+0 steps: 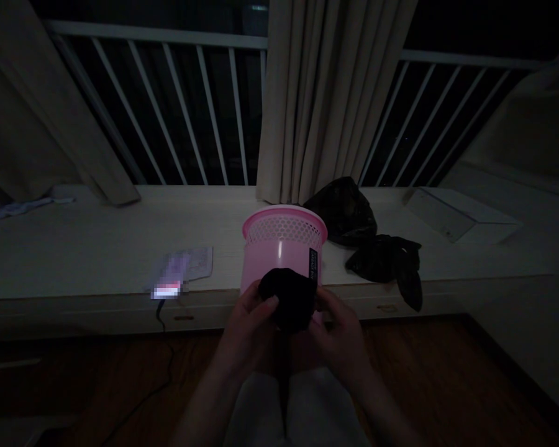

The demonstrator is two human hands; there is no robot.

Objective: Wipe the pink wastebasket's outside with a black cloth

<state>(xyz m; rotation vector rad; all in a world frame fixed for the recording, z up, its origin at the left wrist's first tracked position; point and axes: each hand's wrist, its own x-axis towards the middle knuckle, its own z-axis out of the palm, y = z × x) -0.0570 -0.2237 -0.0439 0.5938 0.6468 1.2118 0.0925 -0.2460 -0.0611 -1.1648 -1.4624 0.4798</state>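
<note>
black bundle: it [289, 298] sits between my two sets of fingers, in front of the pink basket; too dark to tell its material.
left fingers: mine [263, 308] grip the bundle's left side, thumb laid over its face.
right fingers: mine [330, 302] pinch its right edge, thumb lower down.
pink basket: upright [274, 257], with a mesh band under the rim and a black label [313, 264]; i cannot see where its base rests.
black bags: one [347, 214] lies just right of the basket on the window ledge [97, 248], the other [382, 257] nearer me, its tip hanging over the front edge.
far right: a white box [466, 211].
left: papers [198, 262] beside a bright, pixelated thing [168, 288].
behind: a beige curtain [330, 93] and white railings [168, 37].
</note>
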